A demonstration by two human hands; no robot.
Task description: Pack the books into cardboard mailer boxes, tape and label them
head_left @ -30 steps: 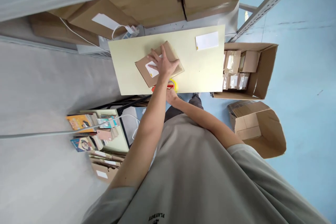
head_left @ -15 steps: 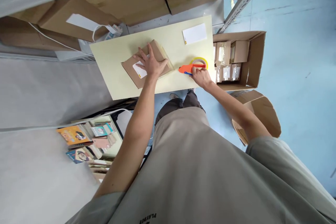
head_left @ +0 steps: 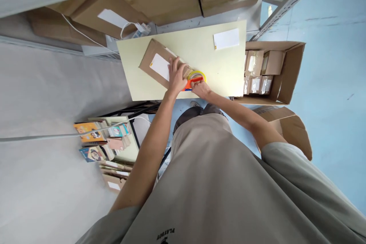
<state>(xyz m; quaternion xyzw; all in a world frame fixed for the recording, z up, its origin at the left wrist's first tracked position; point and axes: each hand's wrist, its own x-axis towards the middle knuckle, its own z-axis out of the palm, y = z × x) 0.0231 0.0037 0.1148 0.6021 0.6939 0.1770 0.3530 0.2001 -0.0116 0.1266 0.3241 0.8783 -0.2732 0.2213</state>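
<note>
Since half a second earlier, the box (head_left: 154, 54) had been turned on the table (head_left: 220, 80), and the dispenser (head_left: 188, 83) had been brought leftward to the box's right end. On the left, nearer than the table, books (head_left: 91, 132) were stacked beside cardboard (head_left: 113, 181). On the table's left half, the box was laid aslant, its label (head_left: 159, 67) facing up. Its right part was covered by the left hand (head_left: 177, 76), fingers spread; whether it was gripped or only pressed could not be told. Just to the right, the dispenser, loaded with yellow tape (head_left: 198, 72), was clamped in the right hand (head_left: 201, 89), fingers wrapped round its handle. Farther right, a white card (head_left: 226, 39) was placed near the table's far right corner. Beyond the right edge, small boxes (head_left: 273, 63) were held in a large carton (head_left: 296, 70), and another carton (head_left: 296, 126) was set nearer.
</note>
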